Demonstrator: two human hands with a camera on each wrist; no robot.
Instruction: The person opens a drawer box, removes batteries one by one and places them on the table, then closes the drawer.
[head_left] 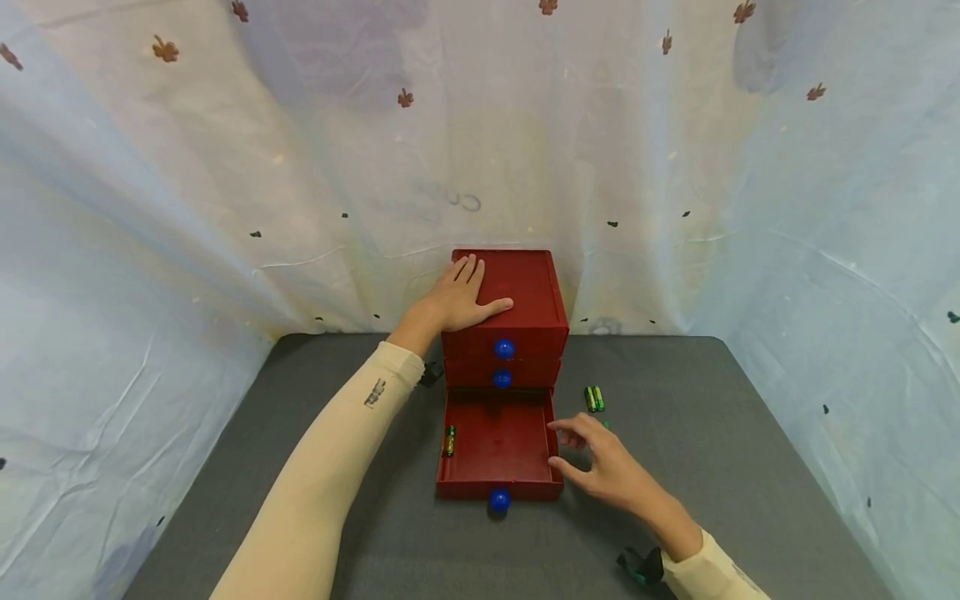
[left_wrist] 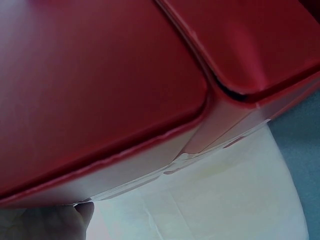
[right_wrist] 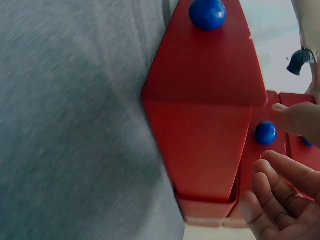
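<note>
A red three-drawer cabinet (head_left: 525, 287) with blue knobs stands on the dark table, and its bottom drawer (head_left: 498, 437) is pulled out. My left hand (head_left: 459, 300) rests on the cabinet's top, fingers spread. A green-and-gold battery (head_left: 450, 442) lies along the left wall inside the drawer. By the drawer's right wall hovers my right hand (head_left: 596, 462), thumb and fingers apart, holding nothing; the right wrist view also shows that hand (right_wrist: 285, 200) with a gap between thumb and fingers. The left wrist view shows mostly the cabinet's red panels (left_wrist: 100, 90).
Right of the cabinet, two batteries (head_left: 594, 399) lie side by side on the grey table (head_left: 675, 400). Another green item (head_left: 605, 424) peeks out behind my right hand, mostly hidden. A pale patterned curtain (head_left: 637, 167) hangs around the table's back and sides.
</note>
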